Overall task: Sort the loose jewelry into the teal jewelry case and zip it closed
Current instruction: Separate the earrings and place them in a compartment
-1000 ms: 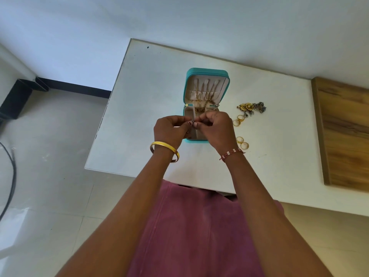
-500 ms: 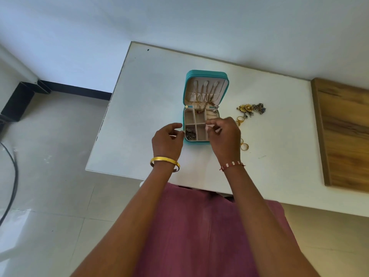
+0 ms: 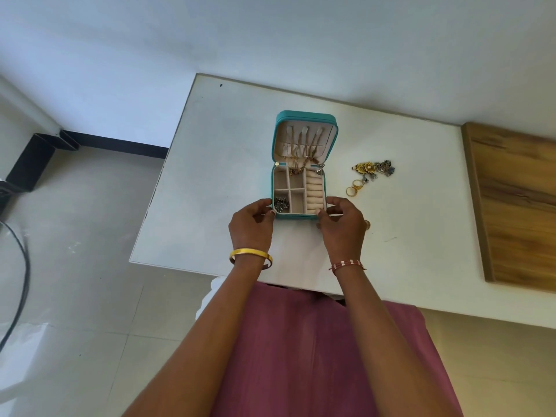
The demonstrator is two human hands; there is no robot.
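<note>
The teal jewelry case lies open on the white table, its lid upright with gold chains hanging inside. Dark silver jewelry fills the near left compartment. My left hand touches the case's near left corner. At the near right corner, my right hand grips the case's edge with thumb and fingers. To the right of the case lie a gold flower piece with dark beaded jewelry and gold rings. One more ring peeks out behind my right hand.
A wooden board lies along the table's right side. The table's near edge runs just behind my wrists. Tiled floor and a black cable are at the left.
My hands were pinched together above the case a second ago. They have parted and come down to the case's two near corners. Dark jewelry now shows in the near left compartment.
</note>
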